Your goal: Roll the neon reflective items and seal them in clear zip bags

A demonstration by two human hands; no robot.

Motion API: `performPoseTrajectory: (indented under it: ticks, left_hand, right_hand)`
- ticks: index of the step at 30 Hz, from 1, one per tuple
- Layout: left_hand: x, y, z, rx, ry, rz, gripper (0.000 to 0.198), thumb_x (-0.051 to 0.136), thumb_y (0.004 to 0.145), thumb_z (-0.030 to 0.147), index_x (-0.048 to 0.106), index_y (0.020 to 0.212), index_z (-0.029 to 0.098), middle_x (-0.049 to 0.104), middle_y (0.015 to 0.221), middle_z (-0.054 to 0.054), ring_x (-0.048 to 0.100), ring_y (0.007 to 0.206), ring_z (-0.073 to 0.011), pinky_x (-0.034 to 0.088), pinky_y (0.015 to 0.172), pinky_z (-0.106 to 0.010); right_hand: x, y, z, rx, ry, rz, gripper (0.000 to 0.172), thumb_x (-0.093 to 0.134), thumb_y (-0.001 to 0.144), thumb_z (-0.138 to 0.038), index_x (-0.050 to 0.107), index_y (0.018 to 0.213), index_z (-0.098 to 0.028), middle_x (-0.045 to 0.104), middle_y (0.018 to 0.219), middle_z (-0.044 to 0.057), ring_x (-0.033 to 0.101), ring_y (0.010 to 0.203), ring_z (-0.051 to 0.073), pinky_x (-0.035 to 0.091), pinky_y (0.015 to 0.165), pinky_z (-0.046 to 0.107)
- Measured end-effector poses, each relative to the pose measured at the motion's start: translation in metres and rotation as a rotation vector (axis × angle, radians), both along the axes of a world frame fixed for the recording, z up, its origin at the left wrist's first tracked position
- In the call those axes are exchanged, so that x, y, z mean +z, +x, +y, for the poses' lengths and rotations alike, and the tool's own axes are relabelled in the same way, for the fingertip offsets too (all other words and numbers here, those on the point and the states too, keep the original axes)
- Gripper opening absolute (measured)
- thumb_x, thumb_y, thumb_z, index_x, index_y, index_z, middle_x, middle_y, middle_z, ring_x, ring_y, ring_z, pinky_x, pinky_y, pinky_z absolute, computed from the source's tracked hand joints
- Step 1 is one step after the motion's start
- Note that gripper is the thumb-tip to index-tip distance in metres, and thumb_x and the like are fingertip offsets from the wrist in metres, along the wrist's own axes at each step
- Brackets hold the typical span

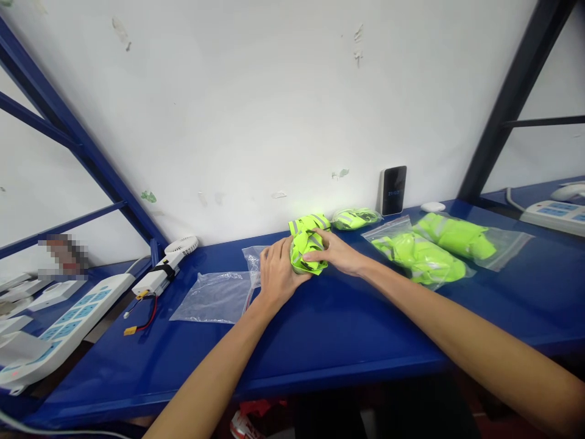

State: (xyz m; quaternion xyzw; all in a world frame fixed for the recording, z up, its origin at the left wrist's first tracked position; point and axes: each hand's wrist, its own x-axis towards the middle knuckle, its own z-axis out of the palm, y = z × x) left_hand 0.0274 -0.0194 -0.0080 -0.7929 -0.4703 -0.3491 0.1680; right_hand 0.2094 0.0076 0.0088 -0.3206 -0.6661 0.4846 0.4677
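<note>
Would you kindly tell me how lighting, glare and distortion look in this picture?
In the head view, the wall looks fairly evenly lit; in the head view, the flat bag shows pale glints, the bundle is vividly bright, and the space under the table nearly black; also in the head view, blue post and dark post lean outward, suggesting wide-lens distortion.

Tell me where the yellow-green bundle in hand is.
In the head view, the yellow-green bundle is just right of centre, held between the left hand and right hand, right of the flat clear bag.
</note>
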Motion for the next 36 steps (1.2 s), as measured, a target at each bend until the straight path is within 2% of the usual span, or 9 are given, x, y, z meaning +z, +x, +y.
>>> performPoseTrajectory:
  ticks: [2,5,13,18,22,27,29,34,36]
  left_hand:
    - [0.003,-0.004,0.001,-0.029,-0.01,0.028,0.078,0.075,0.067,0.047,0.045,0.132,0.016,0.06,0.128,-0.015,0.056,0.117,-0.0308,0.036,0.101,-0.045]
    - [0.005,-0.007,0.001,-0.057,-0.011,0.05,0.081,0.076,0.065,0.051,0.045,0.132,0.016,0.061,0.128,-0.015,0.056,0.118,-0.031,0.033,0.104,-0.046]
    - [0.002,-0.011,0.002,-0.095,0.023,0.1,0.085,0.074,0.066,0.053,0.043,0.135,0.015,0.06,0.13,-0.017,0.055,0.12,-0.032,0.027,0.11,-0.049]
    - [-0.001,-0.013,0.009,-0.128,0.096,0.094,0.086,0.072,0.068,0.055,0.041,0.136,0.013,0.059,0.129,-0.018,0.052,0.124,-0.0325,0.024,0.112,-0.05]
    - [-0.001,-0.01,0.011,-0.119,0.108,0.056,0.083,0.071,0.071,0.051,0.038,0.137,0.014,0.058,0.13,-0.019,0.053,0.123,-0.0321,0.025,0.112,-0.051]
    - [-0.004,-0.002,0.009,-0.208,0.154,-0.02,0.077,0.071,0.071,0.052,0.044,0.131,0.013,0.062,0.123,-0.017,0.056,0.117,-0.0296,0.033,0.109,-0.049]
    - [-0.004,0.001,0.007,-0.245,0.168,-0.025,0.074,0.071,0.072,0.049,0.045,0.13,0.013,0.062,0.122,-0.017,0.056,0.117,-0.0287,0.035,0.109,-0.047]
    - [0.001,-0.002,0.006,-0.322,0.109,0.12,0.063,0.066,0.077,0.045,0.048,0.13,0.017,0.062,0.125,-0.016,0.057,0.118,-0.0279,0.036,0.108,-0.045]
    - [0.004,-0.008,0.006,-0.334,0.078,0.151,0.066,0.067,0.077,0.05,0.047,0.132,0.018,0.062,0.126,-0.016,0.057,0.119,-0.0275,0.034,0.11,-0.045]
  right_hand:
    - [0.001,0.006,-0.001,0.158,-0.094,0.06,0.067,0.085,0.059,-0.031,0.059,0.119,-0.022,0.064,0.109,0.005,0.06,0.103,0.023,0.049,0.094,0.04]
    - [0.001,0.01,-0.002,0.218,-0.113,0.064,0.069,0.087,0.055,-0.025,0.059,0.118,-0.021,0.067,0.107,0.004,0.062,0.1,0.022,0.05,0.091,0.037]
    - [-0.003,-0.003,-0.005,0.07,0.125,-0.01,0.044,0.085,0.057,-0.035,0.063,0.09,-0.016,0.065,0.086,0.0,0.06,0.084,0.02,0.049,0.077,0.033]
    - [-0.001,-0.012,-0.012,-0.092,0.253,-0.096,0.04,0.081,0.063,-0.039,0.062,0.09,-0.016,0.062,0.084,0.001,0.056,0.081,0.02,0.045,0.076,0.032]
    - [-0.004,-0.021,-0.014,-0.192,0.34,-0.105,0.037,0.077,0.068,-0.033,0.058,0.097,-0.019,0.058,0.088,0.001,0.054,0.084,0.019,0.044,0.079,0.032]
    - [-0.006,-0.027,-0.007,-0.069,0.172,0.037,0.07,0.079,0.062,-0.026,0.049,0.125,-0.022,0.056,0.114,0.005,0.055,0.105,0.021,0.045,0.09,0.033]
    - [-0.008,-0.029,-0.005,-0.037,0.15,0.029,0.064,0.077,0.061,-0.023,0.052,0.12,-0.019,0.058,0.113,0.005,0.056,0.104,0.021,0.044,0.092,0.034]
    - [-0.012,-0.031,-0.009,-0.169,0.342,-0.123,0.039,0.066,0.066,-0.015,0.057,0.104,-0.018,0.063,0.099,0.004,0.058,0.094,0.022,0.044,0.09,0.038]
    - [-0.009,-0.024,-0.01,-0.094,0.337,-0.132,0.038,0.068,0.069,-0.019,0.059,0.106,-0.018,0.063,0.102,0.005,0.058,0.096,0.022,0.045,0.091,0.039]
